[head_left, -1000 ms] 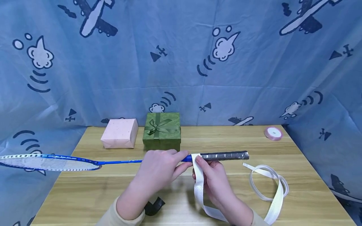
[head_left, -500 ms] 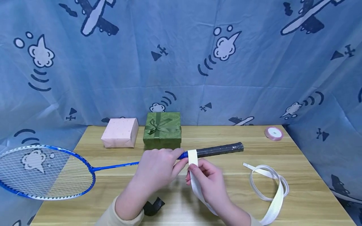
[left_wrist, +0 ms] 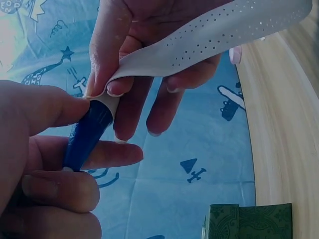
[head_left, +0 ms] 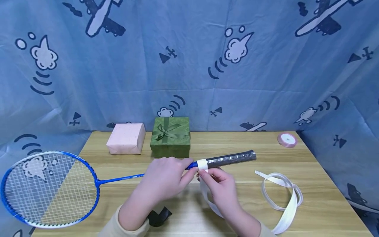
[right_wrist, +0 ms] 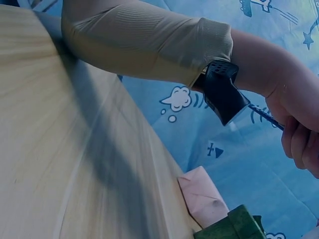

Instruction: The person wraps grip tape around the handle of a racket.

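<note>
A blue badminton racket (head_left: 97, 182) lies across the head view, with its strings at the left and its dark handle (head_left: 232, 159) pointing right. My left hand (head_left: 165, 176) grips it where the shaft meets the blue cone (left_wrist: 88, 133). White perforated grip tape (head_left: 202, 163) passes round the handle's lower end, beside the cone. The right hand (head_left: 219, 186) pinches this tape between thumb and fingers, close against the handle. From the pinch, the tape (left_wrist: 199, 47) trails away under the right hand. In the right wrist view, only the left arm and hand (right_wrist: 304, 142) show.
Loose white coils (head_left: 298, 197) of tape lie on the table (head_left: 325, 210) at the right. Behind stand a pink box (head_left: 125, 139) and a green box (head_left: 170, 138) with a bow. A pink ribbon spool (head_left: 287, 140) lies at the far right.
The racket has rolled in my left hand, so its strings now face up, and its handle end has risen. The right hand has brought the tape under and close to the handle.
</note>
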`<act>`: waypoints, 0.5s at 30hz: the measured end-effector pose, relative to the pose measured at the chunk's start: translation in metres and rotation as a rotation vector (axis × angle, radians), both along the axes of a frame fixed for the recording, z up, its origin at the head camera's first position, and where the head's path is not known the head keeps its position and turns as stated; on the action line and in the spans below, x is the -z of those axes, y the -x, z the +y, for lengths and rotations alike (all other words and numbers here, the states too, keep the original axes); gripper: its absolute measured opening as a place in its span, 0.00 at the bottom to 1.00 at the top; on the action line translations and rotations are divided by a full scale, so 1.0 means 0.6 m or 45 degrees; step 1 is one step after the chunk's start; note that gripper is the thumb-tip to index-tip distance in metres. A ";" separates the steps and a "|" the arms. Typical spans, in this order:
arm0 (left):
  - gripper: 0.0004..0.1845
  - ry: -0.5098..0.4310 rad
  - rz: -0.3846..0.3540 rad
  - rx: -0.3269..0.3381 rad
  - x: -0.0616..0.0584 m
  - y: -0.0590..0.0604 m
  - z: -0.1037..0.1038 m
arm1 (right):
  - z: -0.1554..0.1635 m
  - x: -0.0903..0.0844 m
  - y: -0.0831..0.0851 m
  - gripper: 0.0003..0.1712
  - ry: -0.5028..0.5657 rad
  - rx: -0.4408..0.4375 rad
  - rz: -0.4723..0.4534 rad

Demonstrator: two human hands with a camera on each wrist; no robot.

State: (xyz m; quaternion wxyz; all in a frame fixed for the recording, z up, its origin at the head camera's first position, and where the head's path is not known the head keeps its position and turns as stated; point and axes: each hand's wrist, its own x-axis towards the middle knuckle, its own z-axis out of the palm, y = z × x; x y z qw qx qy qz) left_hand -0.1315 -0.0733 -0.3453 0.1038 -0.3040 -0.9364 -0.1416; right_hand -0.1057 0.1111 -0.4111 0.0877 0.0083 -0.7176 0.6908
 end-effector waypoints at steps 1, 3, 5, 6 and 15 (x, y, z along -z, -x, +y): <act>0.14 -0.002 -0.006 0.005 0.001 0.001 0.000 | 0.000 0.000 0.000 0.08 -0.005 0.009 0.015; 0.14 -0.009 -0.020 0.015 0.000 0.001 0.000 | 0.000 0.001 -0.001 0.07 0.006 0.008 0.044; 0.13 -0.020 -0.039 0.033 -0.001 0.001 -0.002 | 0.000 0.001 -0.002 0.07 0.024 0.005 0.069; 0.13 -0.024 -0.048 0.044 -0.002 0.001 -0.003 | 0.000 0.001 -0.003 0.07 0.034 0.006 0.078; 0.18 -0.163 0.111 0.230 -0.001 -0.001 -0.008 | 0.001 -0.006 -0.004 0.07 0.113 0.077 0.131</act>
